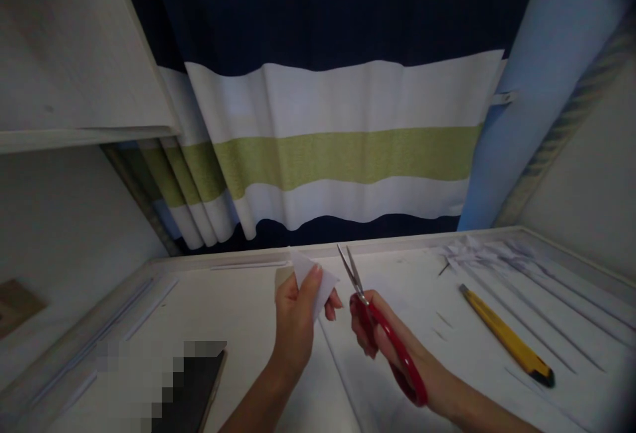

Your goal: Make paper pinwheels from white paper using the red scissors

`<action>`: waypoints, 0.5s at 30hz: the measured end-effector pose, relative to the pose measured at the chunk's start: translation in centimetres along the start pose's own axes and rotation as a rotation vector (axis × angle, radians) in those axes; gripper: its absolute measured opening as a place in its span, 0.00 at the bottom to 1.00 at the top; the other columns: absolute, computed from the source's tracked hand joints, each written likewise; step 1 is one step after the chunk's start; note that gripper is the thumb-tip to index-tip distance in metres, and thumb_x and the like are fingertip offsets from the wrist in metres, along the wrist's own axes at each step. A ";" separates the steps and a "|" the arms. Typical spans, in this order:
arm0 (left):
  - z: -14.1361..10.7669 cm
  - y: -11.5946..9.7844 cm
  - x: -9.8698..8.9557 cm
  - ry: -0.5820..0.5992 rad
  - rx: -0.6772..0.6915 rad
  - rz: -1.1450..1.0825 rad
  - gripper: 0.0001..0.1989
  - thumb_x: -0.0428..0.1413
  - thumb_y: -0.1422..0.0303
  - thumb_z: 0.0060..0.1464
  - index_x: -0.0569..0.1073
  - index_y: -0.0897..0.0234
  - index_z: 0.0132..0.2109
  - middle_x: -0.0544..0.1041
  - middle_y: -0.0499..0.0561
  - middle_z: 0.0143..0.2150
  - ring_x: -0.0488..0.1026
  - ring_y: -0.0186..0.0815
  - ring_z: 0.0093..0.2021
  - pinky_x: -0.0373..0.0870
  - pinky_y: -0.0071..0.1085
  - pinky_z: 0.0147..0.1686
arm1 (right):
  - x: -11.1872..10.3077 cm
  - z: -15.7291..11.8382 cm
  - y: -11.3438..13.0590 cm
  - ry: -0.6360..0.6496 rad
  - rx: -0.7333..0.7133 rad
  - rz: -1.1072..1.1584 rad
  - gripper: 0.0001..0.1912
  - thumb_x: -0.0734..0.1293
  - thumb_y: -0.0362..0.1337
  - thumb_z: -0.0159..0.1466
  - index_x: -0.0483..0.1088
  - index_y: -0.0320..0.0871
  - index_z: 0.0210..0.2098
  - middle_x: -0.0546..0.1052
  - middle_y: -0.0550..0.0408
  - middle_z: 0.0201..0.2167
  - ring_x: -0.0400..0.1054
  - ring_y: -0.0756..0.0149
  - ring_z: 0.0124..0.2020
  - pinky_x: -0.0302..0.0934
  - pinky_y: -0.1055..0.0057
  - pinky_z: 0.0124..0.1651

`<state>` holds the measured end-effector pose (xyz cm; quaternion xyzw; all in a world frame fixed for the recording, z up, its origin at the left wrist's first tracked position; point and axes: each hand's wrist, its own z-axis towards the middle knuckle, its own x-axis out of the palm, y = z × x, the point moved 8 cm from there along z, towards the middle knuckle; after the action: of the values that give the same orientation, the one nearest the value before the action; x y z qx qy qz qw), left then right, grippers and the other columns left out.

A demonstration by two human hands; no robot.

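Note:
My left hand [297,314] pinches a small folded piece of white paper [308,281] between thumb and fingers, its pointed corners sticking out above and to the right. In my right hand [382,327] is a pair of scissors [405,367] with red handles. Their metal blades are slightly parted and point up toward the back edge of the table, just right of the paper and apart from it. A thin white stick [340,370] runs from below the paper down toward the front; whether it joins the paper I cannot tell.
On the right of the white table [238,314] lie a yellow utility knife [504,334], several thin white sticks [521,320] and crumpled white paper [472,249]. A dark flat object [191,393], partly blurred out, lies at front left. A striped curtain [348,98] hangs behind.

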<state>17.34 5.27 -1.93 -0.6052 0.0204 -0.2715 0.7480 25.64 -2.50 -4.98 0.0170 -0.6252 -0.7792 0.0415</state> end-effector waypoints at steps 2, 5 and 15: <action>-0.1 -0.1 -0.3 -0.049 0.031 -0.015 0.16 0.48 0.66 0.53 0.68 0.68 0.21 0.68 0.46 0.15 0.64 0.27 0.17 0.59 0.22 0.18 | 1.0 -0.2 -0.6 0.040 0.043 0.090 0.16 0.55 0.51 0.61 0.54 0.44 0.35 0.57 0.61 0.24 0.48 0.72 0.23 0.47 0.73 0.28; -0.5 0.0 -0.7 -0.108 0.064 0.000 0.16 0.48 0.66 0.54 0.71 0.69 0.22 0.70 0.47 0.16 0.67 0.29 0.19 0.61 0.23 0.20 | 2.0 -0.5 -0.9 0.061 0.092 0.165 0.15 0.55 0.50 0.61 0.53 0.44 0.32 0.56 0.63 0.20 0.47 0.74 0.21 0.45 0.74 0.25; -1.3 -0.7 -1.5 -0.160 0.153 0.069 0.18 0.48 0.65 0.53 0.73 0.68 0.20 0.71 0.47 0.14 0.67 0.29 0.17 0.62 0.23 0.20 | 1.7 -0.8 -0.1 0.042 0.092 0.140 0.19 0.59 0.53 0.57 0.55 0.43 0.33 0.57 0.63 0.21 0.48 0.75 0.20 0.45 0.75 0.22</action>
<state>15.36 4.68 -2.05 -0.5651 -0.0394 -0.1971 0.8002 24.04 -3.45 -5.19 -0.0086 -0.6591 -0.7442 0.1081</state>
